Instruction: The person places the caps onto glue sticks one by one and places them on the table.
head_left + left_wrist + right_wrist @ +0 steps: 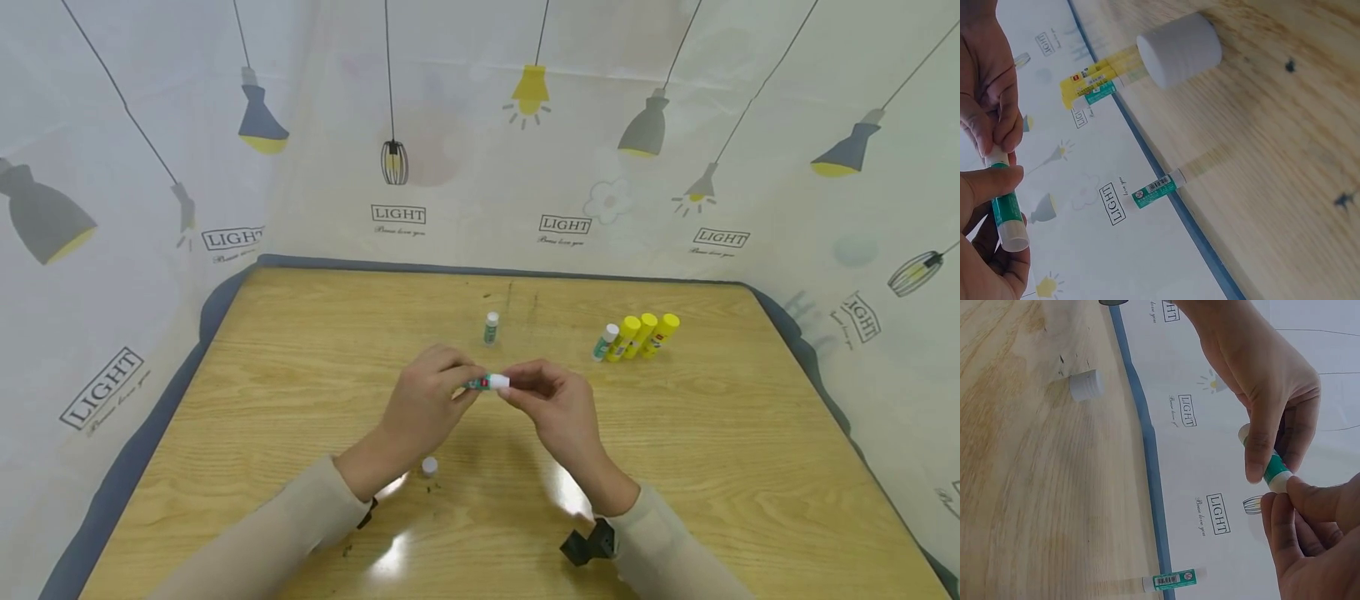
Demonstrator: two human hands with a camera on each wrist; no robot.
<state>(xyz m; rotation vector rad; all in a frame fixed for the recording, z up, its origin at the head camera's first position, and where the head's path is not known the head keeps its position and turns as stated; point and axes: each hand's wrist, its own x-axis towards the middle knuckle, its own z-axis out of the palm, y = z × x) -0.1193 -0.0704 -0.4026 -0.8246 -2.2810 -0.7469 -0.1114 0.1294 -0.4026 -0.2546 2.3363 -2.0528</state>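
A green-and-white glue stick (483, 382) is held level above the table between both hands. My left hand (423, 402) grips its green barrel, thumb along one side. My right hand (561, 408) pinches the white end with thumb and fingertips. In the left wrist view, the end of the glue stick (1007, 212) nearest the camera is a whitish, uncapped rim. A loose white cap (430, 467) stands on the table below the left hand, and the same cap (1086, 385) shows in the right wrist view.
Another green glue stick (491, 329) stands upright beyond the hands. To the right, a green glue stick (605, 342) with a white cap stands in a row with several yellow glue sticks (645, 335). The wooden table (300, 333) meets a printed cloth backdrop along its far edge.
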